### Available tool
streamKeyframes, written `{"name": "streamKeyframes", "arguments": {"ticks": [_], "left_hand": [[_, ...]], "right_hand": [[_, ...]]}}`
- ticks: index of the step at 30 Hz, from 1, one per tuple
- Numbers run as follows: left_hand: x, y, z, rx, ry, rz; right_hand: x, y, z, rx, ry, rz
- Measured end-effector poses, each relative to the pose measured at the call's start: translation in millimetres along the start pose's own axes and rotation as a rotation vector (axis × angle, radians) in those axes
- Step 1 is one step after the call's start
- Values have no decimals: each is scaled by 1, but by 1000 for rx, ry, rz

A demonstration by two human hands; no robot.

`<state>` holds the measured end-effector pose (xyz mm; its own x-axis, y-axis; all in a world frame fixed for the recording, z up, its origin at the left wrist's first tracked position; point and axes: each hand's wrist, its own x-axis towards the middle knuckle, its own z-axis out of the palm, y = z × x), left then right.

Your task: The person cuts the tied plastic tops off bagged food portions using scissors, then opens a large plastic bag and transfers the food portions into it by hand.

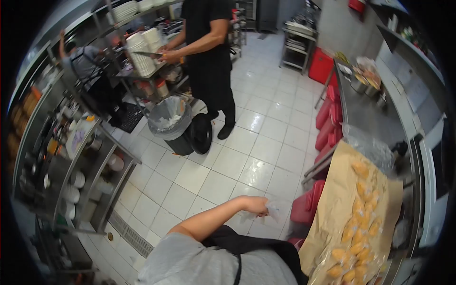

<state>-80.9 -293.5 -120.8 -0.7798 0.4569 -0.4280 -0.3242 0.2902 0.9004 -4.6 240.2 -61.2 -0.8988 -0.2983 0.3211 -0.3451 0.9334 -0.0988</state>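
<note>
My left hand is closed on a clear plastic bag, held out in front of my black apron above the tiled floor. The bag is thin and crumpled, and whether anything is inside it I cannot make out. To the right, brown paper covers the near part of a steel counter. Lying on it are several golden-brown food pieces, rounded or pointed, apparently wrapped in clear plastic. My right hand does not show.
Red lidded bins stand along the counter's left side. More clear plastic lies beyond the paper. Ahead, a co-worker in black holds a knife near stacked white containers. A lined trash bin stands beside them. Steel shelving is at left.
</note>
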Motion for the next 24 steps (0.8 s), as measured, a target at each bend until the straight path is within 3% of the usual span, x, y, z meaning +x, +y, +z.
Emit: {"name": "streamKeyframes", "arguments": {"ticks": [1, 3, 4, 5, 8, 9, 11, 13, 14, 17, 21, 24], "left_hand": [[-17, -7, -5, 28, 46, -43], [-52, -16, -10, -32, 130, -85], [-71, -15, -15, -120, 175, -90], [-88, -20, -23, -84, 196, -187], [-119, -102, -46, -32, 228, -279], [-132, -124, -54, -2, 207, -320], [-160, -164, -67, 26, 179, -364], [-191, -167, -67, -131, 199, -381], [-201, -168, -63, -236, 217, -413], [-215, -172, -66, -62, 163, -491], [-199, -163, -65, 160, -13, -360], [-188, -141, -50, 145, -39, -265]], "right_hand": [[25, -23, 4, 66, -41, 20], [55, -56, 27, 334, -332, 360], [85, -111, 16, 342, -306, 257], [90, -139, 27, 328, -333, 320], [85, -221, 68, 457, -391, 69], [77, -247, 78, 531, -526, 29], [44, -297, 111, 612, -704, 20], [10, -343, 112, 681, -865, 145], [-5, -353, 109, 671, -948, 194], [-57, -354, 119, 560, -1033, 411], [-132, -328, 112, 326, -922, 678], [-181, -297, 123, 479, -846, 730]]}}
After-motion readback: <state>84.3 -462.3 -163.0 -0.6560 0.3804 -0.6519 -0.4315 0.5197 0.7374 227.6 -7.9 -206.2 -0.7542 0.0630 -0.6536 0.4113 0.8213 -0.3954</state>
